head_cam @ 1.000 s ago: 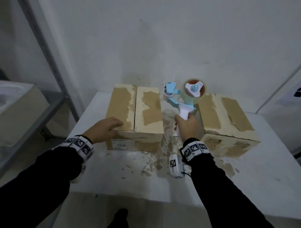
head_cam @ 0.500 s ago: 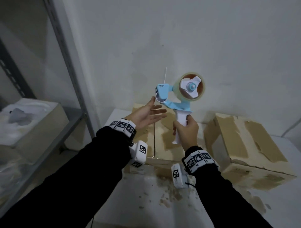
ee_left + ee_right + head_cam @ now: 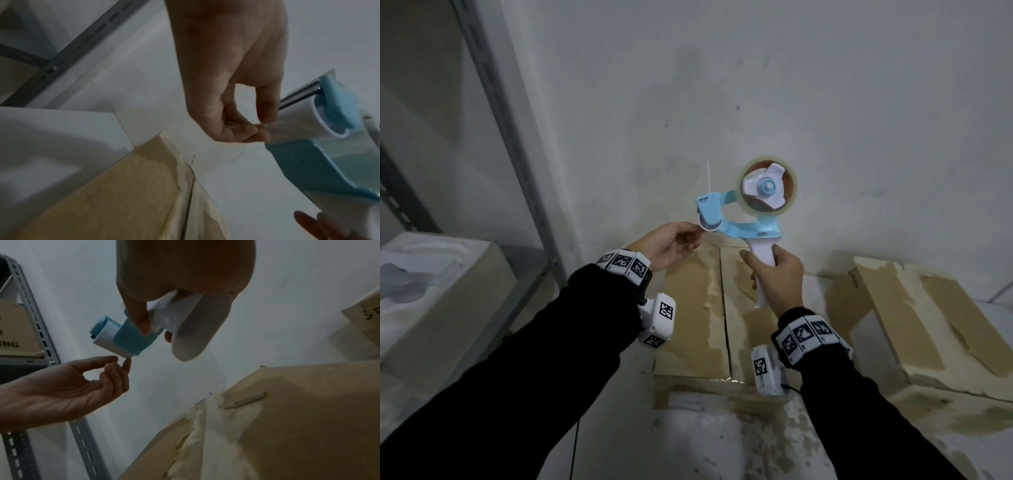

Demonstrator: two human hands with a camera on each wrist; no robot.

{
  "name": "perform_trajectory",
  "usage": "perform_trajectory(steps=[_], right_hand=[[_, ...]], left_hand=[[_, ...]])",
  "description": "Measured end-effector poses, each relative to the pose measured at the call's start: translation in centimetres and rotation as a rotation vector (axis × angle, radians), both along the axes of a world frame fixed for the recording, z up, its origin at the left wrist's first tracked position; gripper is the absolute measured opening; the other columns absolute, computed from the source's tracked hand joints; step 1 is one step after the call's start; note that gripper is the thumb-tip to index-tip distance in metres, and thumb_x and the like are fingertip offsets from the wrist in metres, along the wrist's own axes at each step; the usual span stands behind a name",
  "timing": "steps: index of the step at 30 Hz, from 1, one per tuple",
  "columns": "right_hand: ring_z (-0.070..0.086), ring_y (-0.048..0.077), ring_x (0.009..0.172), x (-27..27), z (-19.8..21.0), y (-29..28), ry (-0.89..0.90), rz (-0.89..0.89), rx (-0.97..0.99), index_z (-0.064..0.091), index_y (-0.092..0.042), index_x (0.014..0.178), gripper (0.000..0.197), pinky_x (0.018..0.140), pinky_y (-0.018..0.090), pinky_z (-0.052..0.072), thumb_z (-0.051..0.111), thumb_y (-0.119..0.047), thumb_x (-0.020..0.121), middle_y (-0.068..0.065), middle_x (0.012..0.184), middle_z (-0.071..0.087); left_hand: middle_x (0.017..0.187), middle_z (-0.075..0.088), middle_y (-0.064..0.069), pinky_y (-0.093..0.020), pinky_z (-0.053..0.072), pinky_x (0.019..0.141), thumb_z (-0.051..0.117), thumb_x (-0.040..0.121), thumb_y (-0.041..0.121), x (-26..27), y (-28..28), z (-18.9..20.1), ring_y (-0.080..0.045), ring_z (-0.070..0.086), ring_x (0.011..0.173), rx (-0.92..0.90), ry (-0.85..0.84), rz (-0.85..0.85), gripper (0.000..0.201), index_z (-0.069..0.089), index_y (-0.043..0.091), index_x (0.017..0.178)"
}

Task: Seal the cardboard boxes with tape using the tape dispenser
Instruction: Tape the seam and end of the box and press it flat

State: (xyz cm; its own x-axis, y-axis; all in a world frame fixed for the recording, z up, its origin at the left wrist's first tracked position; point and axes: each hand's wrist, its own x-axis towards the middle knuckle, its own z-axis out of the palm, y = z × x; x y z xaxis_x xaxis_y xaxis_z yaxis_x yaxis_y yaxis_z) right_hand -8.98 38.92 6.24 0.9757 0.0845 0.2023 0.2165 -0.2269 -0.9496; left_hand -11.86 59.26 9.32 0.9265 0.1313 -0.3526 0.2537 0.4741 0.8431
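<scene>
White wall [image 3: 791,85] and a grey shelving upright [image 3: 517,137] stood behind the surface [image 3: 688,445], which carried two cardboard boxes [image 3: 709,308] [image 3: 928,325]. Raised above the left box, the tape dispenser [image 3: 743,212] was gripped by its white handle in the right hand [image 3: 774,281]. The left hand [image 3: 667,245] pinched, apparently, the clear tape end [image 3: 275,129] at the roller.

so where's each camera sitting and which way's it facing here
Head: worn on the head, looking forward and down at the tape dispenser held above two cardboard boxes; both sleeves and hands show.
Left wrist: looks along the left hand, whose fingers pinch the tape end at the roller.
Right wrist: looks up along the right hand gripping the white handle.
All three views share the dispenser; the right wrist view also catches the left hand.
</scene>
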Motion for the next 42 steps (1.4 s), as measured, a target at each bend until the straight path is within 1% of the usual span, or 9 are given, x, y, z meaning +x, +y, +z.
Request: perform_trajectory(steps=[5, 8, 13, 17, 21, 24, 30, 34, 42], right_hand=[[0.062, 0.018, 0.052, 2.1, 0.4, 0.9, 0.081, 0.115, 0.042, 0.063, -0.014, 0.08, 0.014, 0.054, 0.029, 0.052, 0.076, -0.012, 0.077, 0.009, 0.068, 0.067], [0.067, 0.021, 0.057, 3.5, 0.7, 1.2, 0.211, 0.264, 0.139, 0.061, -0.012, 0.095, 0.027, 0.053, 0.029, 0.054, 0.074, 0.002, 0.076, 0.015, 0.085, 0.07], [0.053, 0.014, 0.043, 6.2, 0.8, 1.6, 0.254, 0.371, 0.048, 0.054, -0.006, 0.099, 0.027, 0.043, 0.026, 0.046, 0.07, 0.004, 0.079, 0.01, 0.064, 0.056], [0.044, 0.02, 0.04, 8.7, 0.2, 2.5, 0.277, 0.379, 0.004, 0.056, -0.003, 0.092, 0.021, 0.042, 0.027, 0.039, 0.072, -0.002, 0.079, 0.009, 0.052, 0.052], [0.042, 0.02, 0.037, 10.4, -0.3, 3.3, 0.238, 0.426, -0.087, 0.058, 0.0, 0.075, 0.024, 0.043, 0.026, 0.038, 0.077, -0.015, 0.077, 0.014, 0.051, 0.051], [0.042, 0.018, 0.036, 11.5, -0.5, 3.2, 0.233, 0.465, -0.137, 0.057, -0.001, 0.068, 0.031, 0.042, 0.024, 0.039, 0.08, -0.021, 0.075, 0.013, 0.05, 0.05], [0.044, 0.017, 0.036, 14.1, -0.1, 2.0, 0.214, 0.513, -0.261, 0.058, -0.001, 0.067, 0.031, 0.045, 0.024, 0.04, 0.08, -0.021, 0.074, 0.014, 0.05, 0.053], [0.043, 0.021, 0.039, 16.4, 1.2, 0.3, 0.21, 0.543, -0.306, 0.057, -0.002, 0.069, 0.024, 0.046, 0.026, 0.04, 0.076, -0.014, 0.077, 0.014, 0.051, 0.053], [0.042, 0.023, 0.045, 18.6, 1.9, -0.5, 0.202, 0.59, -0.337, 0.058, -0.002, 0.07, 0.022, 0.049, 0.025, 0.04, 0.075, -0.013, 0.078, 0.018, 0.055, 0.052]], left_hand=[[0.071, 0.06, -0.002, -0.012, 0.051, 0.051, 0.051, 0.092, 0.004, 2.0, 0.7, -0.4, -0.004, 0.061, 0.048, 0.038, 0.104, -0.028, 0.01, 0.06, 0.005, 0.089], [0.058, 0.063, -0.002, -0.011, 0.05, 0.047, 0.047, 0.094, 0.002, 3.5, 0.7, -0.7, -0.005, 0.061, 0.044, 0.033, 0.176, -0.061, 0.013, 0.056, 0.004, 0.084], [0.049, 0.063, -0.003, -0.011, 0.047, 0.042, 0.046, 0.093, -0.001, 5.0, 1.7, -1.3, -0.008, 0.062, 0.046, 0.043, 0.236, -0.02, 0.014, 0.055, 0.003, 0.082], [0.077, 0.061, -0.012, -0.019, 0.054, 0.046, 0.047, 0.093, 0.001, 5.7, 2.5, -1.8, -0.02, 0.062, 0.07, 0.029, 0.285, 0.012, 0.009, 0.053, 0.002, 0.087], [0.049, 0.064, -0.003, -0.011, 0.046, 0.043, 0.048, 0.093, 0.001, 6.6, 3.5, -3.0, -0.004, 0.06, 0.041, 0.079, 0.314, 0.071, 0.015, 0.054, 0.003, 0.08], [0.041, 0.061, -0.005, -0.01, 0.044, 0.036, 0.052, 0.09, -0.004, 7.1, 4.6, -3.5, -0.005, 0.057, 0.033, 0.189, 0.357, 0.163, 0.017, 0.055, -0.002, 0.073], [0.034, 0.056, -0.001, -0.007, 0.04, 0.034, 0.054, 0.088, -0.006, 8.4, 4.6, -3.2, -0.002, 0.05, 0.027, 0.306, 0.392, 0.141, 0.023, 0.054, 0.0, 0.066], [0.042, 0.061, 0.001, -0.006, 0.042, 0.041, 0.056, 0.091, 0.006, 9.9, 4.6, -2.6, 0.0, 0.051, 0.032, 0.284, 0.434, 0.084, 0.017, 0.06, 0.003, 0.075], [0.042, 0.062, 0.0, -0.007, 0.043, 0.042, 0.049, 0.095, 0.004, 11.0, 4.9, -1.9, -0.001, 0.055, 0.033, 0.27, 0.423, 0.129, 0.022, 0.058, 0.002, 0.075]])
